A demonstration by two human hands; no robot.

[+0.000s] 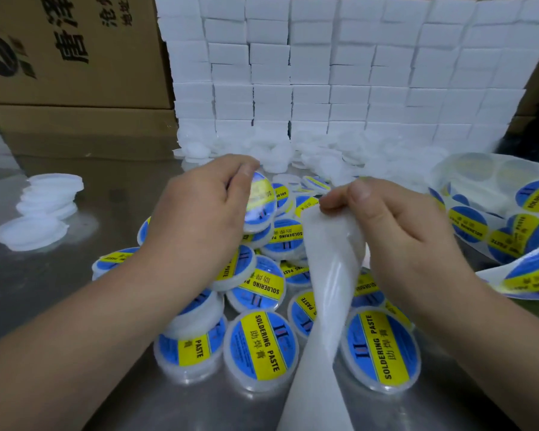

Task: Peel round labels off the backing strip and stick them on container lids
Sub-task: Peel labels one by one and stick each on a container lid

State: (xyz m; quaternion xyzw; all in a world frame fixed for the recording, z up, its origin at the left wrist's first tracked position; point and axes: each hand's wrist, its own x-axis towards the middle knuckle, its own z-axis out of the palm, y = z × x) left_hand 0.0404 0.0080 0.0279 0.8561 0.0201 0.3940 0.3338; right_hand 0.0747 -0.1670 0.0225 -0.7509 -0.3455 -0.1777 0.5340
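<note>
At the left of the worktop (44,275) sits a stack of bare lids (49,197). Your left hand (199,206) curls round a labelled lid (260,203) above the heap of labelled lids (262,343). Your right hand (395,225) pinches the top of the bare backing strip (327,275). Unused labels (467,223) lie far right.

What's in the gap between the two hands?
In the head view, labelled lids lie piled between the left hand, which holds a lid, and the right hand, which pinches the strip.
</note>
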